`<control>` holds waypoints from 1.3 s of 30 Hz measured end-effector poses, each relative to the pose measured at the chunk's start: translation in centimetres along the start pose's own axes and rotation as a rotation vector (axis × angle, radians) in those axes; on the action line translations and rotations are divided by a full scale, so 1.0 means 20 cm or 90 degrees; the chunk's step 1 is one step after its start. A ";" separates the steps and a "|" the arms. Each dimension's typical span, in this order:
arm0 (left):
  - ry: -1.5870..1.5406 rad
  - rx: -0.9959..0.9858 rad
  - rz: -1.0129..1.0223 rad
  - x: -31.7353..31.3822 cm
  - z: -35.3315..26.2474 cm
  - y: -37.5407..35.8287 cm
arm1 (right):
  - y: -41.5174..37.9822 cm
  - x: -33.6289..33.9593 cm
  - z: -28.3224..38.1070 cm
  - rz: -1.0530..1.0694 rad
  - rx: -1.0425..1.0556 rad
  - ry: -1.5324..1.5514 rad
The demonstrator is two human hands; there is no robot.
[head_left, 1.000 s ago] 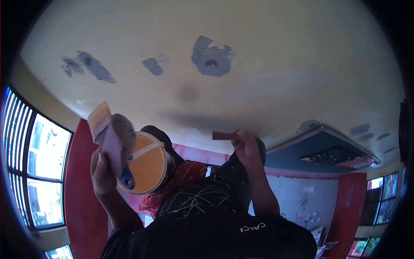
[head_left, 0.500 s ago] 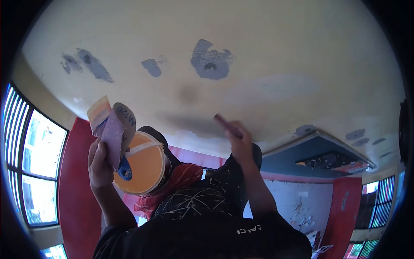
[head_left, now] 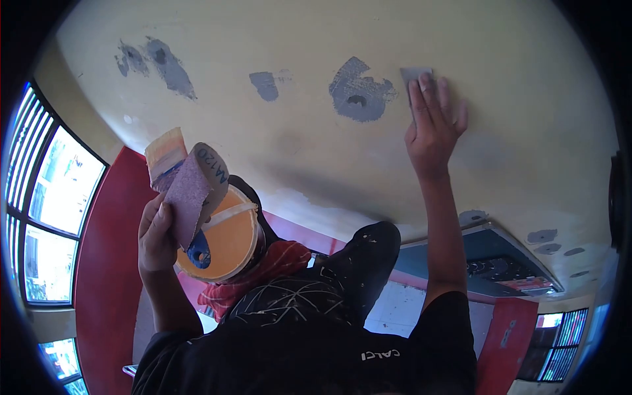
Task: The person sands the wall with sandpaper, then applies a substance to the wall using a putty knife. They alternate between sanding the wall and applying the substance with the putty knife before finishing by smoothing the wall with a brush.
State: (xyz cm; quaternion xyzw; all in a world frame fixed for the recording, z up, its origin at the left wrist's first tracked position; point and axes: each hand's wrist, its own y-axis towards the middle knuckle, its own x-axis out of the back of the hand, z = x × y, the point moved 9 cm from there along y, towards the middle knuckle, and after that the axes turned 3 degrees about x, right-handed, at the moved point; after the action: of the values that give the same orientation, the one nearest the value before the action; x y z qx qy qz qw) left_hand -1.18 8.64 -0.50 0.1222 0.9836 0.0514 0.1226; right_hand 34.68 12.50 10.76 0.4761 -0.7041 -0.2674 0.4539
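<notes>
My left hand [head_left: 157, 234] is closed around a folded sheet of sandpaper [head_left: 191, 194] marked AA120 and a paintbrush [head_left: 166, 153]. The brush's pale bristles point up, and its blue handle end shows below the sheet. Against the cream painted wall [head_left: 296, 39], my right hand [head_left: 431, 135] presses a small piece of sandpaper [head_left: 407, 78] under its extended fingers. Just left of that piece is a grey filler patch [head_left: 359, 99] with a dark hollow. Smaller grey patches [head_left: 264, 85] lie farther left.
Below my left hand is a bucket [head_left: 230, 237] with an orange inside and a pale strap across it. A red cloth [head_left: 276, 260] lies beside it, near my knee. A dark framed board [head_left: 487, 253] is at right; barred windows [head_left: 56, 204] are at left.
My right hand has moved up and to the right, from away from the wall to flat against it with the sandpaper. The left hand still holds its sheet and brush, slightly higher.
</notes>
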 end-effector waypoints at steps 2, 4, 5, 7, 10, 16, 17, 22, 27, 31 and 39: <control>-0.002 0.011 -0.005 0.02 0.01 0.00 | -0.10 -0.08 0.07 0.038 0.005 0.015; -0.004 0.020 -0.005 0.03 0.02 -0.01 | -0.22 -0.16 0.18 0.102 0.028 0.047; -0.006 0.021 0.000 0.03 0.02 -0.01 | -0.28 -0.20 0.24 0.146 0.049 0.068; -0.014 0.021 0.012 0.01 0.02 -0.01 | -0.38 -0.26 0.35 0.224 0.115 0.116; -0.027 0.015 0.014 0.02 0.04 -0.01 | -0.45 -0.24 0.44 0.228 0.201 0.242; -0.046 0.013 -0.014 0.08 0.05 -0.05 | -0.24 0.02 0.11 0.050 0.032 0.191; -0.036 0.013 -0.024 0.11 0.07 -0.05 | -0.20 0.06 0.04 0.018 0.002 0.159; -0.032 0.027 -0.008 0.12 0.09 -0.04 | -0.05 0.15 -0.18 -0.085 -0.080 -0.018; -0.045 0.021 -0.041 0.09 0.08 -0.04 | -0.40 -0.28 0.26 0.204 0.053 0.060; -0.034 0.010 0.004 0.08 0.07 -0.04 | -0.60 -0.31 0.52 0.309 0.168 0.239; -0.008 0.017 -0.049 0.10 0.09 -0.06 | -0.13 -0.08 0.02 0.018 -0.078 0.068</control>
State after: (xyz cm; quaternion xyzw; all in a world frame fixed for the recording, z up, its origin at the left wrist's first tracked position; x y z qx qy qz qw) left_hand -2.91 8.21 -2.80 0.0864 0.9873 0.0328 0.1293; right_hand 35.68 12.81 7.85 0.4510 -0.6677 -0.2777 0.5231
